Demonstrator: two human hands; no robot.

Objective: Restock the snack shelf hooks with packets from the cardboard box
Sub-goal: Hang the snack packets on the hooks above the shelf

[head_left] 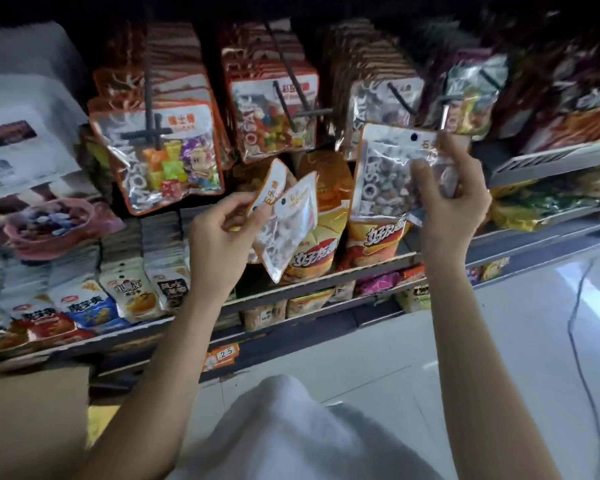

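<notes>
- Pinching one glossy clear-fronted packet in my right hand, fingers curled round its right edge; it is upright, its punched hole just below a shelf hook
- gripping two more packets in my left hand, thumb and fingers closed on their white, orange-trimmed tops; they hang tilted, crinkly foil
- cardboard box, plain brown, sits at lower left, beside the shelf

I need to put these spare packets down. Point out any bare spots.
Bare: the floor right of the lower shelf edge, crossed by a cable. Crowded: the hooks, packed with bags, and the shelf under both hands, full of chip bags.
</notes>
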